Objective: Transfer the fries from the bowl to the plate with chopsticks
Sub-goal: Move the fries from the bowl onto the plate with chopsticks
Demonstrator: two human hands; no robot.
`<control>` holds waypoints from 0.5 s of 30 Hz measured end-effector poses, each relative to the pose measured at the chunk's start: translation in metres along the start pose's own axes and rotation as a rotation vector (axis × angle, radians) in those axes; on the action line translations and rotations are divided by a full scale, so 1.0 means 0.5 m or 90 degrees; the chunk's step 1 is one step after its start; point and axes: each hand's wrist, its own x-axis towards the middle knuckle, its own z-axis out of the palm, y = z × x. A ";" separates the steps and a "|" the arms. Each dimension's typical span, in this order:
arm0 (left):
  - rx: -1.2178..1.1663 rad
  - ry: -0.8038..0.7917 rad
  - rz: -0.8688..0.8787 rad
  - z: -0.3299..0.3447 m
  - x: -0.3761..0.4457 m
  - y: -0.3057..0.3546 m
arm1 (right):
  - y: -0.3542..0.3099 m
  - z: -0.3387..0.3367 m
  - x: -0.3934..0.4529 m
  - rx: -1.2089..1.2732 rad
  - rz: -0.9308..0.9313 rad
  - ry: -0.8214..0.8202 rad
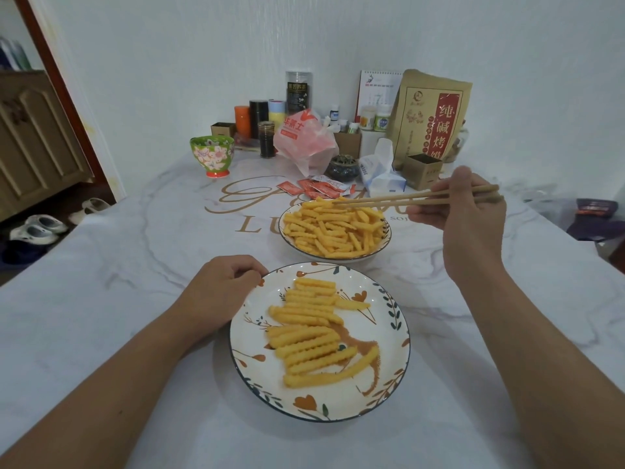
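A shallow white bowl [384,247] heaped with crinkle-cut fries [333,230] stands mid-table. Nearer me is a flower-patterned plate [257,374] carrying several fries [309,333] laid in rows. My right hand [468,211] grips a pair of wooden chopsticks [389,199]; their tips reach left over the bowl's far rim, touching the top fries. My left hand [225,291] rests with curled fingers against the plate's upper left rim. No fry is seen lifted between the chopstick tips.
Ketchup sachets [316,187] lie just behind the bowl. Further back stand a flowered green cup [212,155], a red-printed plastic bag [304,140], a tissue pack [380,174], jars, small boxes and a large brown paper bag [429,116]. The table's edge falls off left, toward shoes on the floor.
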 end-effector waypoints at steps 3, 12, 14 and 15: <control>-0.007 0.001 -0.002 0.000 -0.002 0.003 | -0.014 -0.012 0.004 0.079 0.065 -0.026; -0.042 -0.009 -0.015 -0.003 -0.004 0.002 | -0.016 -0.014 -0.001 0.098 0.090 -0.079; -0.040 -0.014 -0.013 -0.002 -0.005 0.003 | -0.017 -0.019 0.004 0.066 0.052 -0.029; -0.040 -0.019 -0.012 -0.003 -0.006 0.003 | -0.016 -0.017 0.003 0.053 0.043 -0.021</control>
